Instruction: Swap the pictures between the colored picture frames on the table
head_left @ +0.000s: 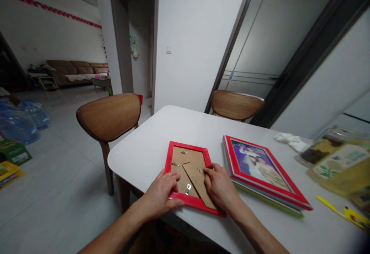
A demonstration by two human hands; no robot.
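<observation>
The left hand (162,192) holds the near left corner of a red picture frame (192,201), thumb on the near rim, fingers curled over the brown backing board (182,179). The right hand (222,186) is narrow, its fingertips at the metal clip (200,170) on the right side; whether they pinch it, I cannot tell. The frame lies face down at the near edge of the white tabletop (138,157). Just right of it sits a stack of frames (267,173), a photo facing up. Beyond are a crumpled white tissue (291,141) and two wooden chairs (111,116).
</observation>
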